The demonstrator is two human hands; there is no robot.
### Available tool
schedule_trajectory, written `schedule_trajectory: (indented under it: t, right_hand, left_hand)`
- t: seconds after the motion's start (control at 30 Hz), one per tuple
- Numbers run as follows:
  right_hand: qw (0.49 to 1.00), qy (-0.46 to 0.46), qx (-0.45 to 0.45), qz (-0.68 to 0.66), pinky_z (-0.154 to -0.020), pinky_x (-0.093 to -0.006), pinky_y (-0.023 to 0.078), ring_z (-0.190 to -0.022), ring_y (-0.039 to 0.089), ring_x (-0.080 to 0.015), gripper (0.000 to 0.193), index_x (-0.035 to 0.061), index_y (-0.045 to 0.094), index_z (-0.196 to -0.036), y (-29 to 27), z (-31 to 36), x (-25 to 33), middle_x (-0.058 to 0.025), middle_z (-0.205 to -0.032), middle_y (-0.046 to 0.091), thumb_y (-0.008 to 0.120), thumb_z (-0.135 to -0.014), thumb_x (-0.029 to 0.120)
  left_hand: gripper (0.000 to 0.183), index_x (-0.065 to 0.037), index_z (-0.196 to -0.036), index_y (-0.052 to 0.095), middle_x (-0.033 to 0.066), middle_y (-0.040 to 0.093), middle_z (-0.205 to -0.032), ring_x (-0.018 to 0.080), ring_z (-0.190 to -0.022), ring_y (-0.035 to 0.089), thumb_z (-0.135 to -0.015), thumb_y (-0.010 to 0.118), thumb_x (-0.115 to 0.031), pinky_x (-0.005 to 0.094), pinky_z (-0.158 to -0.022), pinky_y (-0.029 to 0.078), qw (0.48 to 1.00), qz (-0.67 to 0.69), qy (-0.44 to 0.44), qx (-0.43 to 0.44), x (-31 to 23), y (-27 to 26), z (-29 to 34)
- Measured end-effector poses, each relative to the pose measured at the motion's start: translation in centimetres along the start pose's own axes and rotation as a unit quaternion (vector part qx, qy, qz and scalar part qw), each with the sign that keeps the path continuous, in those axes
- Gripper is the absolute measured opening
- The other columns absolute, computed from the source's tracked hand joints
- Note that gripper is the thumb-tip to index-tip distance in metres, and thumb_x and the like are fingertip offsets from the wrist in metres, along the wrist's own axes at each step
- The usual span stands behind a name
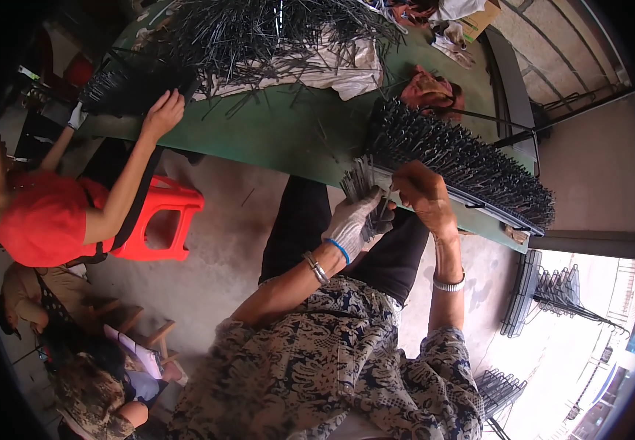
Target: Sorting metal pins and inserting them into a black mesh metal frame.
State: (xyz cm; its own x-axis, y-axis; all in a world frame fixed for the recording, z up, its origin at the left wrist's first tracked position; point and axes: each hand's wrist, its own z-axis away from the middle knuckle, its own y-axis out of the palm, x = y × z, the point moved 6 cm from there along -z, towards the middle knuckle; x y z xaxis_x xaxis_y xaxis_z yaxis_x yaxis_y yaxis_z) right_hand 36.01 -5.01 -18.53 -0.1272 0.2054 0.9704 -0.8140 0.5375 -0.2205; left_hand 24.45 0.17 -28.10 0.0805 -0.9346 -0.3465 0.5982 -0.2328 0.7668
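Note:
My left hand, in a white work glove, grips a bundle of thin dark metal pins that fan upward from the fist. My bare right hand pinches at the near end of a long narrow strip bristling with rows of upright dark pins. The strip lies slanted along the near right edge of the green table. Both hands meet just off the table edge, above my dark trousers.
A big heap of loose dark pins on white cloth covers the table's far side. A person in red sits on a red stool at the left, a hand on another pin strip. More people sit lower left. Dark racks stand at right.

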Motion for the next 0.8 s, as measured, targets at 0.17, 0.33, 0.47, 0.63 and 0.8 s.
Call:
schedule_trajectory:
  t: [0.17,0.33,0.47,0.63,0.8]
  right_hand:
    - [0.966,-0.071,-0.219,0.115,-0.053,-0.0221,0.042,-0.059,0.051,-0.0055,0.004,0.0018,0.056,-0.093,-2.7,-0.4,2.3,-0.003,-0.072,0.059,0.058,-0.089,0.004]
    - [0.871,-0.232,-0.338,0.271,-0.055,-0.0271,0.044,-0.058,0.052,-0.0124,0.006,0.0044,0.056,-0.093,-2.8,-1.5,3.7,-0.0075,-0.069,0.058,0.058,-0.088,0.001]
    - [0.867,-0.241,-0.304,0.314,-0.055,-0.0297,0.044,-0.058,0.053,-0.0202,0.005,0.005,0.056,-0.09,-2.0,-2.4,2.6,-0.0121,-0.069,0.056,0.058,-0.087,0.001]
    - [0.843,-0.246,-0.269,0.396,-0.056,-0.04,0.045,-0.069,0.059,-0.0324,0.006,0.0098,0.06,-0.091,-0.9,-2.9,4.3,-0.0116,-0.079,0.056,0.06,-0.085,0.007]
    - [0.84,-0.205,-0.24,0.441,-0.058,-0.0416,0.045,-0.073,0.059,-0.0319,0.007,0.0128,0.062,-0.091,-0.4,-3.6,4.4,-0.01,-0.085,0.055,0.062,-0.085,0.011]
  left_hand:
    - [0.022,-0.004,-0.094,0.062,0.0058,0.066,-0.077,0.0109,-0.059,0.061,-0.089,0.066,-0.025,0.0236,-0.047,0.047,0.998,-0.034,-0.004,-0.045,-0.8,-0.3,0.3]
    - [0.024,-0.004,-0.079,0.062,0.0032,0.059,-0.062,0.0095,-0.037,0.046,-0.087,0.069,-0.025,0.0242,-0.029,0.031,0.996,-0.082,0.0,-0.034,0.1,-0.8,-0.3]
    - [0.025,-0.005,-0.076,0.061,0.0024,0.059,-0.061,0.0087,-0.035,0.045,-0.086,0.07,-0.026,0.0237,-0.027,0.027,0.996,-0.083,-0.011,-0.033,0.3,-1.0,-0.4]
    - [0.023,-0.006,-0.077,0.061,0.002,0.06,-0.062,0.0074,-0.038,0.048,-0.085,0.071,-0.026,0.0208,-0.029,0.033,0.995,-0.09,-0.021,-0.038,0.0,-0.8,-0.2]
    - [0.02,-0.007,-0.079,0.063,0.0022,0.062,-0.065,0.0067,-0.043,0.052,-0.084,0.072,-0.024,0.0193,-0.033,0.038,0.997,-0.052,-0.046,-0.038,1.0,-0.8,-0.4]
